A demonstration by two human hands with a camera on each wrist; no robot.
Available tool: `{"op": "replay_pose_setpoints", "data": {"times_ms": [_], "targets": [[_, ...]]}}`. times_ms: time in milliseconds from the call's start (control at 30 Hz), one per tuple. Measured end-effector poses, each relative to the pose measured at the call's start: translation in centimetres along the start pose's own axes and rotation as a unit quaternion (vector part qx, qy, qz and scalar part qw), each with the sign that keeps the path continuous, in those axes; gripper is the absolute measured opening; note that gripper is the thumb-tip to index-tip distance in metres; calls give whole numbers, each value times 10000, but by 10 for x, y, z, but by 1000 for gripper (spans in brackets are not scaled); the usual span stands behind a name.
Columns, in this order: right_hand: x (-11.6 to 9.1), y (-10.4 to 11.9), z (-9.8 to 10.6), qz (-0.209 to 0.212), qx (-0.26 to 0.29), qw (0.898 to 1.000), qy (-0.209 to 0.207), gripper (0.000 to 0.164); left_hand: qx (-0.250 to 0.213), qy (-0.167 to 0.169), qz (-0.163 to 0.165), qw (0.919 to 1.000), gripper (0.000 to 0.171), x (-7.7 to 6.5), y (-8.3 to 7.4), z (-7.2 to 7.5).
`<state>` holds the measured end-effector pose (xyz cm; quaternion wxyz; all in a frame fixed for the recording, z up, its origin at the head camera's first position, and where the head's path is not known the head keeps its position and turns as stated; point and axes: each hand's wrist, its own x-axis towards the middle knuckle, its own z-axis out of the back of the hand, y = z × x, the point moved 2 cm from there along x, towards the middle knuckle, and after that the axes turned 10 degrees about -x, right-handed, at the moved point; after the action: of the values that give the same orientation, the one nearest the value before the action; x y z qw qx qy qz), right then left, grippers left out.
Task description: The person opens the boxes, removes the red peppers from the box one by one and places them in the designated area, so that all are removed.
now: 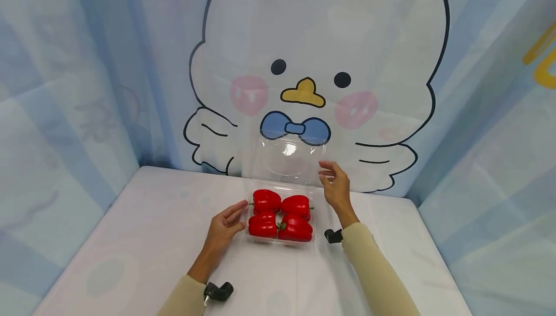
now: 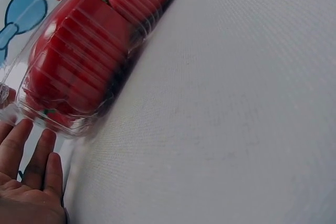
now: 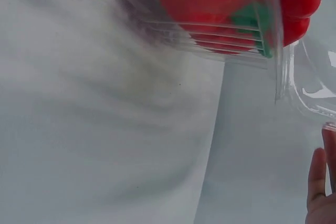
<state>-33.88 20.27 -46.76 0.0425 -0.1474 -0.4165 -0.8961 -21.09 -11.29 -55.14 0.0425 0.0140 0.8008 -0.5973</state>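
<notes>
A clear plastic clamshell box [image 1: 278, 242] sits on the table with several red bell peppers [image 1: 295, 229] in it, their green stems showing. Its hinged clear lid [image 1: 286, 159] stands raised at the back, in front of the printed backdrop. My left hand [image 1: 226, 224] is at the box's left side, fingertips at its wall; the left wrist view shows these fingers [image 2: 37, 166] fairly straight. Beside the lid's right edge is my right hand [image 1: 336, 185], its fingers loosely bent. In the right wrist view, a fingertip [image 3: 329, 132] meets the lid's corner.
A white cloth covers the table [image 1: 173, 239]. Close behind the box hangs a curtain [image 1: 369, 26] printed with a white bird wearing a blue bow tie. Curtained sides rise at left and right. Each wrist carries a small black camera [image 1: 221, 291].
</notes>
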Motion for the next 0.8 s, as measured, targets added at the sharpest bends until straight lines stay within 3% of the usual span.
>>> {"op": "replay_pose_setpoints", "data": {"times_ms": [467,800], "targets": [[-7,-11,-9,-164,-308,9992,200,47,44,153,-97,9998,59,-5,-1,2],[-13,-7,-6,112,-560,9983,130,51,-40,302,-139,9994,59,-7,-4,5]]}}
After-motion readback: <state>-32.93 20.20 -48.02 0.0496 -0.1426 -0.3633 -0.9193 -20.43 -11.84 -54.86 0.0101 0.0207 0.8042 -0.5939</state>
